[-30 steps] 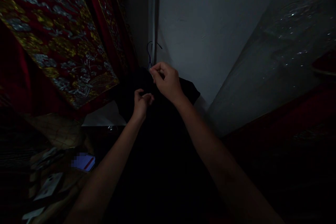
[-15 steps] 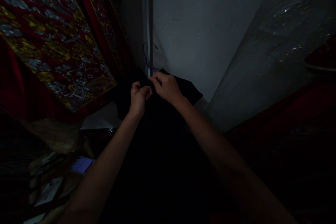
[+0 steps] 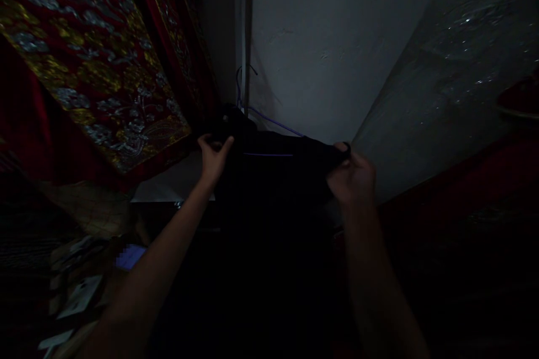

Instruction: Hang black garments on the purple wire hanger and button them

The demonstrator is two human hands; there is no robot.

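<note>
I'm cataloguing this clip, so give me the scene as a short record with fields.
left hand: grips the dark garment at its left shoulder
right hand: grips its right shoulder end
purple hanger: inside the garment, hook up by the white wall
left side: red and gold embroidered cloth hanging

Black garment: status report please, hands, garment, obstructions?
Left hand grips black garment, left shoulder. Right hand grips right end. Purple hanger showing above. Embroidered cloth close left.

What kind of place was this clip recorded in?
Probably a dim garment or costume storeroom: red cloth with gold and silver embroidery hangs at left, a black garment sits on a purple hanger, and a plastic-covered sparkly piece hangs at right.
</note>
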